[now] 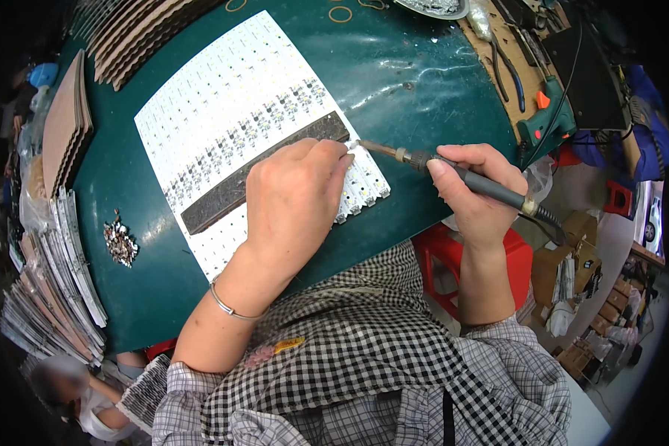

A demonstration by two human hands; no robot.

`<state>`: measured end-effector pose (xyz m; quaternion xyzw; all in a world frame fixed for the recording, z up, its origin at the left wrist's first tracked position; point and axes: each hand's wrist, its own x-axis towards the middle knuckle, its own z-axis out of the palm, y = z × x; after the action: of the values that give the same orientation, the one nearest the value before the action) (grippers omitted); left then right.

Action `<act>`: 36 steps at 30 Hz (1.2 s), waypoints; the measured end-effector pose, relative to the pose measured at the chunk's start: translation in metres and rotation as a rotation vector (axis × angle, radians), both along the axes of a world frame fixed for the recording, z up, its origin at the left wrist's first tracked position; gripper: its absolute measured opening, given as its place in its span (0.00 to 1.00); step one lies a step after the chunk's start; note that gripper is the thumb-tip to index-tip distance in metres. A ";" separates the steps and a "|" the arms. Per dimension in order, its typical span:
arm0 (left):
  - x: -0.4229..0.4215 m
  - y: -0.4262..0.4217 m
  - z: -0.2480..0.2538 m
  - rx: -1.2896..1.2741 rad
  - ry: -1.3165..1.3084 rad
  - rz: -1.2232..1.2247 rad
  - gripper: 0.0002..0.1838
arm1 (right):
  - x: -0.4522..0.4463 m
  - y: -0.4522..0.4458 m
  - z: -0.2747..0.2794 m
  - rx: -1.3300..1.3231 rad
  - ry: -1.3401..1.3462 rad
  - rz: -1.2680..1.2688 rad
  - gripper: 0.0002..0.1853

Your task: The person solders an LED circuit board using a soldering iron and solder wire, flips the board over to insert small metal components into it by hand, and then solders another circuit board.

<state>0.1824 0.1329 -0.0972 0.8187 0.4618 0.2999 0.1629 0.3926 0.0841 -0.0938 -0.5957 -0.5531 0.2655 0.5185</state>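
My right hand (479, 193) grips a soldering iron (494, 187) by its dark handle, with the metal tip pointing left. The tip meets the right edge of a white panel of circuit boards (230, 82), covered with rows of small parts. Across the panel lies a long dark bar (219, 206), partly covered by my left hand (293, 201). The fingers of that hand are pinched together close to the iron's tip, beside the bar's end. Whatever is between these fingertips is too small to make out.
On the green table (163, 290) lies a pile of small metal bits (120, 241). Stacked boards (67, 126) and strips (74, 253) line the left side. Pliers (502, 70) and a green power tool (546, 119) are at the right. Another person (97, 409) is at lower left.
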 end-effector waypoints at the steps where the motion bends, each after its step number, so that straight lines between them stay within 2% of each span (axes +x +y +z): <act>1: 0.000 0.000 -0.001 0.006 -0.006 0.005 0.03 | 0.000 -0.001 0.000 0.008 -0.011 0.012 0.09; 4: -0.003 -0.004 0.010 -0.058 -0.027 0.044 0.04 | -0.001 -0.002 -0.002 -0.051 0.100 -0.087 0.09; 7: -0.011 -0.008 0.016 -0.115 -0.078 0.084 0.04 | 0.007 0.000 0.000 -0.002 0.462 -0.070 0.12; 8: -0.015 -0.009 0.016 -0.099 -0.113 0.090 0.04 | 0.009 0.000 -0.001 0.000 0.501 -0.057 0.13; 13: -0.021 -0.012 0.016 -0.127 -0.116 0.102 0.05 | 0.006 -0.008 0.001 -0.060 0.370 0.006 0.13; 15: -0.022 -0.014 0.012 -0.180 -0.116 0.107 0.06 | 0.003 -0.009 -0.004 -0.029 0.196 0.027 0.12; 19: -0.017 -0.012 0.009 -0.136 -0.105 0.096 0.03 | -0.003 -0.005 -0.007 0.011 0.095 0.031 0.12; 25: -0.015 -0.010 0.005 -0.103 -0.082 0.106 0.02 | -0.006 -0.003 -0.008 -0.019 0.033 0.026 0.12; 36: -0.014 -0.010 0.002 -0.075 -0.061 0.088 0.03 | -0.007 -0.002 -0.007 -0.029 0.075 0.029 0.12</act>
<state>0.1682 0.1232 -0.0954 0.7815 0.5028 0.3144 0.1941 0.3857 0.0821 -0.1005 -0.5844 -0.5381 0.3032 0.5264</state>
